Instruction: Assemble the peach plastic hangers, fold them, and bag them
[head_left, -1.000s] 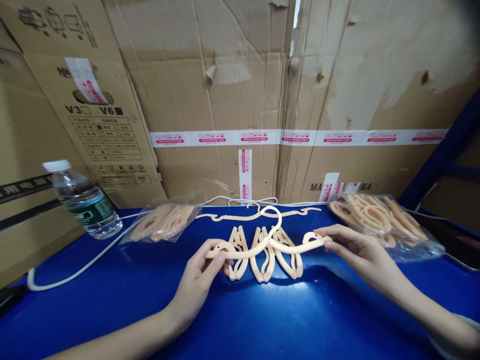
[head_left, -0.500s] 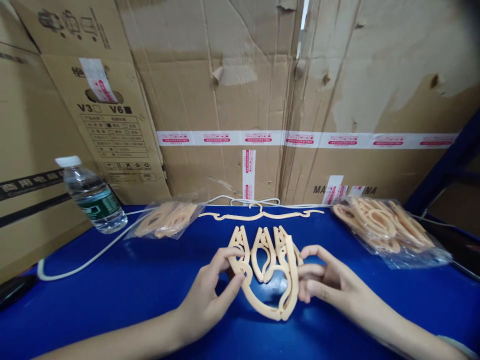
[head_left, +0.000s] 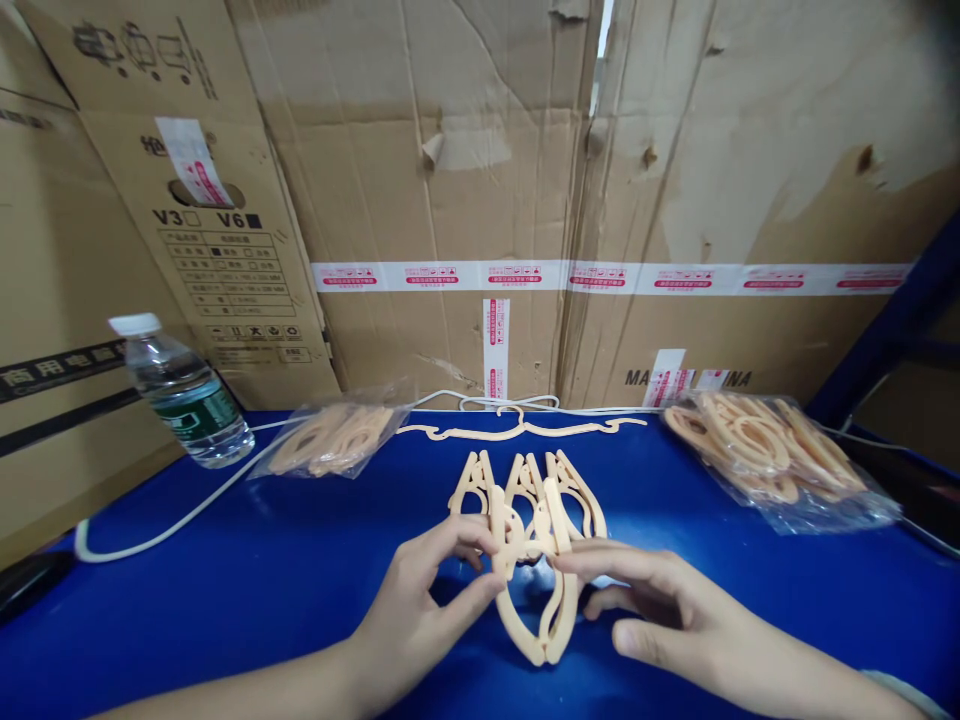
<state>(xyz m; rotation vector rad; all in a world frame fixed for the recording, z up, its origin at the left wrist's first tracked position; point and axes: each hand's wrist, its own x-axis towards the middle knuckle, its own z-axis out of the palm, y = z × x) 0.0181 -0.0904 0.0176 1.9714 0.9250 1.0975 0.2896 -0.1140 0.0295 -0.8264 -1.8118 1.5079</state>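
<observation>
A cream plastic folding hanger (head_left: 506, 610) stands folded into a narrow, pointed loop above the blue table, its joined tip toward me. My left hand (head_left: 427, 590) is closed in a pinch on its left arm, between thumb and index finger. On the other side, my right hand (head_left: 660, 605) has its fingers stretched out and its thumb apart. The right index fingertip lies against the hanger's right arm. Just behind is a row of folded hangers: a left one (head_left: 472, 475), a middle one (head_left: 519, 468) and a right one (head_left: 589, 490), partly covered by the held hanger and hands.
An unfolded hanger (head_left: 480, 434) lies at the back of the blue table (head_left: 337, 560). Clear bags of hangers sit at left (head_left: 330, 440) and right (head_left: 765, 450). A water bottle (head_left: 187, 400) and white cable (head_left: 165, 535) are at left; cardboard (head_left: 450, 200) stands behind.
The hanger's right arm has swung inward, and its tip has moved toward me and slightly left. My right hand has moved left, its thumb now away from the hanger. The left hand keeps its pinch.
</observation>
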